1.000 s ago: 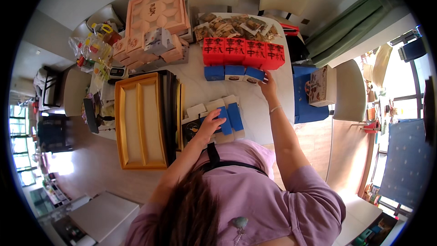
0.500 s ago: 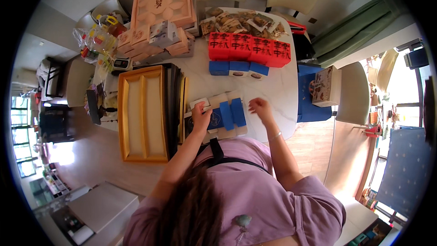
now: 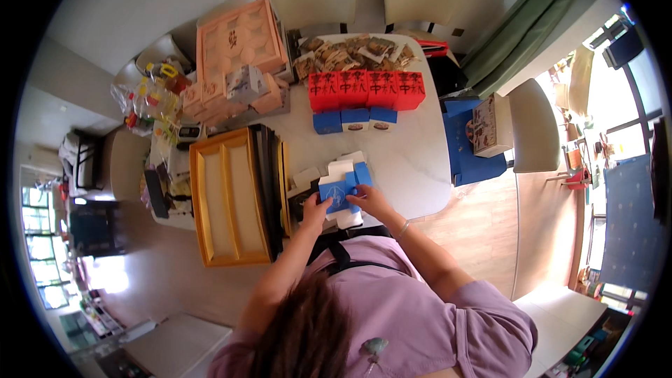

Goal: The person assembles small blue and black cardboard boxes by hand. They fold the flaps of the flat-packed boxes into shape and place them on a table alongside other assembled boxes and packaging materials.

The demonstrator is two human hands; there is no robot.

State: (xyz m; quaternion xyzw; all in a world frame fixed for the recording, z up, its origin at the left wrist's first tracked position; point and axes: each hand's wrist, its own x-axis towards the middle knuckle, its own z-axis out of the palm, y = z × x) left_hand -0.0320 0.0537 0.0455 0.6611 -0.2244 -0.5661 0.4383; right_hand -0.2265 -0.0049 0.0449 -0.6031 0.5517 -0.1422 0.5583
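A partly unfolded blue carton with white flaps is between my hands, at the near edge of the marble-look table. My left hand grips its left side, with the thumb against the blue face. At its right side, my right hand pinches a folded blue panel. White flaps stick out at the carton's far and near ends. Just left of it lie other flattened cartons, partly covered by my left hand.
Blue boxes stand in a row before red boxes, with small wrapped packets behind. Gold-rimmed trays lean together at the left. Pink boxes and plastic bottles stand farther back; a chair is at the right.
My right hand has moved left onto the carton, which was lying flat on the table with its white flaps spread. Both hands now hold it, and its right panel is bent up.
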